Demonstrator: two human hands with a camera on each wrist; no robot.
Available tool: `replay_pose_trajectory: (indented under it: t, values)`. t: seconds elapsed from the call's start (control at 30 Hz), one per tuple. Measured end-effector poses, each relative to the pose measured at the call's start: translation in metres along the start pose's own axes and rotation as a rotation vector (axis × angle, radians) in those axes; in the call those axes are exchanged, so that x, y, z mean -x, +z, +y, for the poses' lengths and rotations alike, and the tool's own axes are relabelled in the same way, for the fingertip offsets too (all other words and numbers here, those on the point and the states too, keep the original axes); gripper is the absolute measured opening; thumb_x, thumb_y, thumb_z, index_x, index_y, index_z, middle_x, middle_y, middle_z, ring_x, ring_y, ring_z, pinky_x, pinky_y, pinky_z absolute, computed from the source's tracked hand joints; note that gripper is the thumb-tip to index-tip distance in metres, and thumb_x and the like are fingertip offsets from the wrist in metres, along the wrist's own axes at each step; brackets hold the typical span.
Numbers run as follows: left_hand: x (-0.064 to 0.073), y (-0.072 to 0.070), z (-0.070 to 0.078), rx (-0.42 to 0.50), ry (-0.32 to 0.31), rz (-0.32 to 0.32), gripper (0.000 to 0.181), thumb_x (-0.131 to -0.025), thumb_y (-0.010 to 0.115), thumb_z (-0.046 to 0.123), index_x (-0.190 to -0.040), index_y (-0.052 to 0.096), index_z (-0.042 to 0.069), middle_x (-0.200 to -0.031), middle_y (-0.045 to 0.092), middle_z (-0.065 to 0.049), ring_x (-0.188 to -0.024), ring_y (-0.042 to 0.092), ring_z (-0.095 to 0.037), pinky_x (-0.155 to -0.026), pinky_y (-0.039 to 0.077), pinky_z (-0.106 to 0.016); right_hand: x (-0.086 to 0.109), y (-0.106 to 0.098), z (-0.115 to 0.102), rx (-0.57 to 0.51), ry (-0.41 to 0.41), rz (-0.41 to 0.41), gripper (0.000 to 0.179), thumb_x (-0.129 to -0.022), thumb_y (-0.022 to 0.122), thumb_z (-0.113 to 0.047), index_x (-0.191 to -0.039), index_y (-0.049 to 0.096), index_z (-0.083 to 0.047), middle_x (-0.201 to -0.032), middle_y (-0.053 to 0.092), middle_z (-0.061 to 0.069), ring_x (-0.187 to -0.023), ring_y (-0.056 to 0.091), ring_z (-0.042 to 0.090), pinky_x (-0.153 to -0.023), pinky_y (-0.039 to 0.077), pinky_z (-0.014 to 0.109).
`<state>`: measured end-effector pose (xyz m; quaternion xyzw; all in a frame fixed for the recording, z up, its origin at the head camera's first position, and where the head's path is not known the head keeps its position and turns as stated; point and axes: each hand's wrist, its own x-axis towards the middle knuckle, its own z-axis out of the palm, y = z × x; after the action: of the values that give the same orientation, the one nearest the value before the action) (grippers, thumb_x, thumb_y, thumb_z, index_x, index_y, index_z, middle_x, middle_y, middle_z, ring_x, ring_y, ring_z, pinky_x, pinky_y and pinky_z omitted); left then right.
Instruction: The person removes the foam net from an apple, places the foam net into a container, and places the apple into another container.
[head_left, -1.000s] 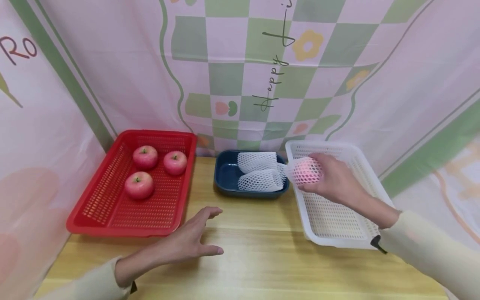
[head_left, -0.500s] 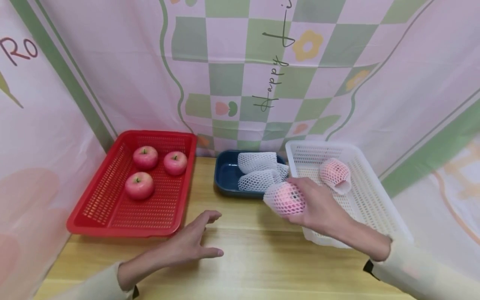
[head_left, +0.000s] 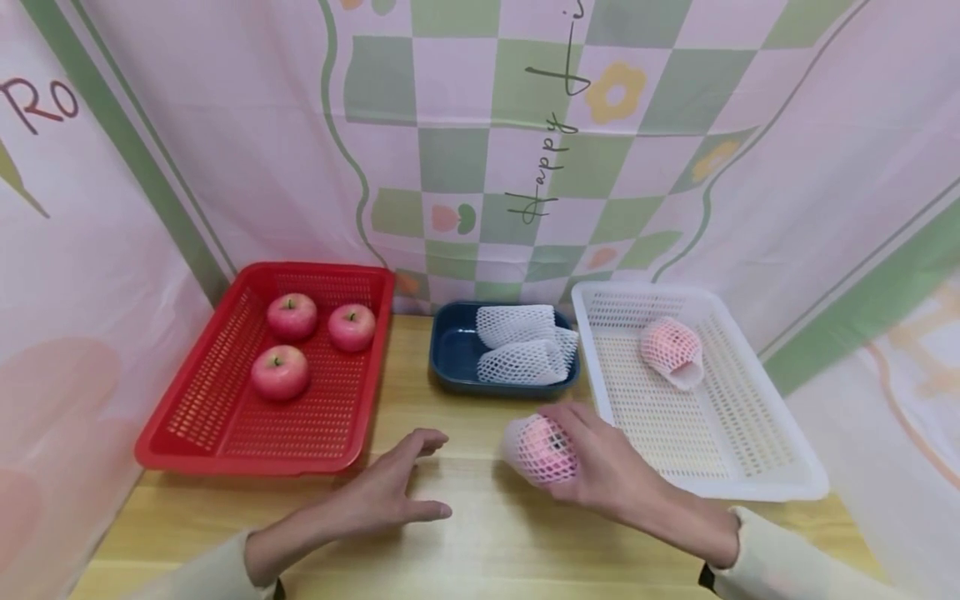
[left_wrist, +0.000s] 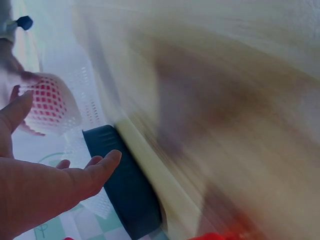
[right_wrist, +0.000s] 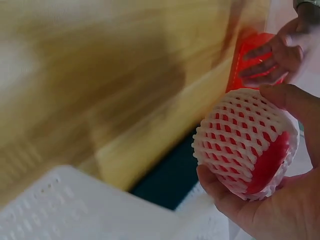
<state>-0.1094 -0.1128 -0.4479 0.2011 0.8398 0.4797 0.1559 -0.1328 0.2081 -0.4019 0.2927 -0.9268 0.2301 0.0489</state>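
My right hand (head_left: 611,467) grips an apple in a white foam net (head_left: 546,450) above the table, in front of the blue tray. In the right wrist view the netted apple (right_wrist: 245,145) shows bare red skin on the side near the palm. My left hand (head_left: 382,492) is held over the table to the left, thumb and fingers apart, holding nothing. Another netted apple (head_left: 672,353) lies in the white basket (head_left: 802,475). Several foam nets (head_left: 517,327) lie in the blue tray (head_left: 453,346).
The red basket (head_left: 247,464) at the left holds three bare apples, one of them the front apple (head_left: 280,372). A patterned curtain (head_left: 480,167) hangs behind and beside the wooden table (head_left: 465,554).
My right hand has carried the netted apple from over the white basket leftward and toward the front, uncovering the other netted apple. My left hand has barely moved.
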Motion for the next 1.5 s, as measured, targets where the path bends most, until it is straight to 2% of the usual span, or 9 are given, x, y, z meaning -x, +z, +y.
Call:
replay_pose_trajectory:
  t: [0.27,0.43,0.6,0.83,1.0,1.13,1.37,1.5]
  values:
    - [-0.002,0.006,-0.003,0.031,0.002,-0.005,0.069,-0.091,0.085,0.031,-0.145,0.050,0.005,-0.148,0.058,-0.020,-0.140,0.055,-0.041,-0.116,0.043,-0.062,0.011,0.024,0.001,-0.017,-0.036,-0.012,0.092,-0.056,0.101,-0.016,-0.137,0.061,-0.003,-0.124,0.068,0.010,-0.106,0.071,0.027,-0.090,0.063,0.046]
    - [-0.006,0.011,-0.006,0.114,-0.017,-0.019,0.062,-0.094,0.082,0.023,-0.143,0.051,0.000,-0.147,0.058,-0.023,-0.139,0.055,-0.043,-0.114,0.046,-0.059,0.015,0.036,0.004,-0.006,-0.087,0.003,0.090,-0.056,0.101,-0.017,-0.134,0.061,-0.002,-0.121,0.069,0.010,-0.104,0.071,0.028,-0.090,0.063,0.047]
    - [-0.010,0.017,-0.011,0.220,-0.034,-0.034,0.055,-0.099,0.077,0.018,-0.142,0.052,-0.005,-0.147,0.057,-0.026,-0.140,0.053,-0.045,-0.114,0.046,-0.057,0.016,0.041,0.007,0.008,-0.110,0.027,0.092,-0.054,0.101,-0.019,-0.135,0.061,-0.002,-0.120,0.069,0.009,-0.104,0.071,0.026,-0.089,0.063,0.046]
    - [-0.014,0.023,-0.016,0.287,-0.044,-0.028,0.047,-0.103,0.070,0.017,-0.141,0.054,-0.005,-0.146,0.057,-0.027,-0.139,0.054,-0.045,-0.113,0.048,-0.051,0.015,0.040,0.005,0.010,-0.086,0.012,0.092,-0.055,0.101,-0.020,-0.136,0.060,-0.001,-0.122,0.069,0.011,-0.106,0.071,0.026,-0.091,0.063,0.045]
    - [-0.017,0.026,-0.016,0.278,-0.041,-0.010,0.043,-0.104,0.068,0.016,-0.140,0.056,-0.005,-0.144,0.060,-0.026,-0.135,0.058,-0.043,-0.111,0.051,-0.049,0.015,0.039,0.002,0.010,-0.069,0.017,0.092,-0.054,0.101,-0.019,-0.135,0.061,-0.002,-0.123,0.069,0.009,-0.108,0.070,0.026,-0.093,0.062,0.046]
    - [-0.023,0.031,-0.018,0.238,-0.022,0.020,0.036,-0.104,0.067,0.013,-0.136,0.061,-0.003,-0.137,0.066,-0.023,-0.128,0.064,-0.039,-0.108,0.054,-0.047,0.014,0.039,0.002,0.006,-0.065,0.019,0.093,-0.054,0.101,-0.020,-0.136,0.060,-0.003,-0.123,0.069,0.008,-0.108,0.070,0.024,-0.092,0.063,0.045]
    - [-0.035,0.038,-0.020,0.146,0.017,0.045,0.021,-0.101,0.069,0.006,-0.121,0.073,0.001,-0.117,0.074,-0.014,-0.109,0.071,-0.027,-0.095,0.059,-0.027,0.014,0.037,-0.001,-0.012,-0.070,0.000,0.093,-0.056,0.101,-0.021,-0.138,0.059,-0.005,-0.126,0.068,0.007,-0.108,0.070,0.023,-0.091,0.063,0.044]
    - [-0.041,0.044,-0.018,0.134,0.058,0.061,0.019,-0.097,0.070,-0.001,-0.115,0.076,0.001,-0.112,0.076,-0.013,-0.102,0.073,-0.026,-0.091,0.059,-0.024,0.014,0.036,-0.002,-0.015,-0.073,-0.004,0.094,-0.057,0.101,-0.022,-0.139,0.059,-0.004,-0.127,0.068,0.008,-0.109,0.070,0.025,-0.092,0.063,0.045]
